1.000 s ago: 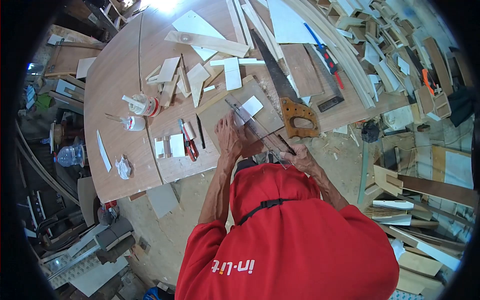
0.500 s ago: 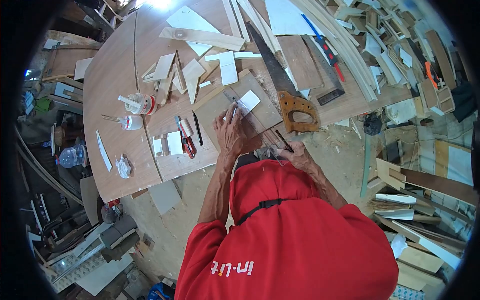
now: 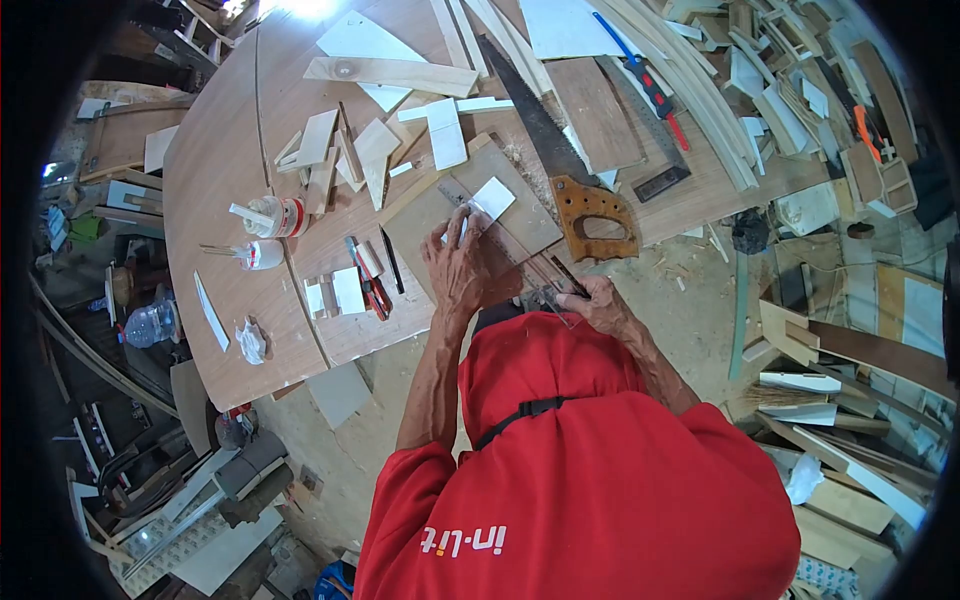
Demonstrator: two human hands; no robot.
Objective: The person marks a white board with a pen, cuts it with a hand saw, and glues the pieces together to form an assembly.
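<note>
My left hand [image 3: 459, 268] rests on a ruler [image 3: 500, 238], its fingertips pressing near a small white piece [image 3: 492, 198] on a square board [image 3: 410, 228]. Nearer my body, my right hand [image 3: 603, 306] is closed around a dark, slim tool [image 3: 568, 277], beside the ruler's lower end. A handsaw [image 3: 598, 222] with a wooden handle lies right of the board. To the left of the board are a black pencil-like stick [image 3: 391, 260] and a red cutter [image 3: 374, 293].
White tubs [image 3: 283, 216] and a small jar [image 3: 262, 254] stand on the table [image 3: 215, 140] at the left. Wood offcuts [image 3: 376, 150] lie behind the board. A metal square [image 3: 661, 181] and a blue-and-red tool [image 3: 650, 88] lie at the right, near long strips [image 3: 715, 130].
The view has shifted slightly, moving the table items a little left. My right hand and the dark tool have moved slightly nearer the ruler. My left hand stays on the ruler.
</note>
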